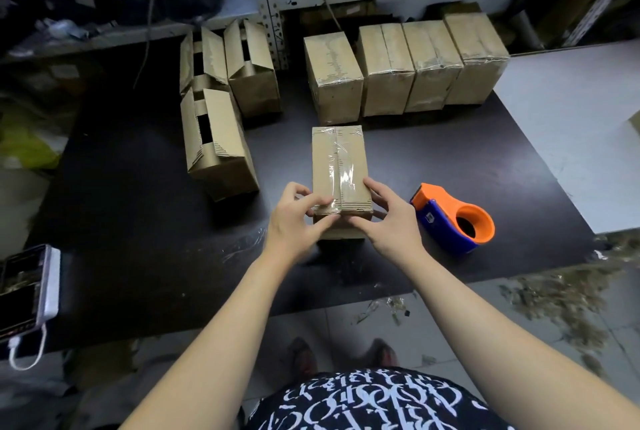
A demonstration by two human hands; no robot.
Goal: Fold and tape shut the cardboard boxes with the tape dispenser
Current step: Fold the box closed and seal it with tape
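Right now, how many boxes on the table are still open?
3, all at the table's far left: one nearest the person, one behind it by the shelf, and one right of that. More may sit hidden behind them.

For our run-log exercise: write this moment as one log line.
both hands pressing tape | taped brown cardboard box | orange-blue tape dispenser idle on table
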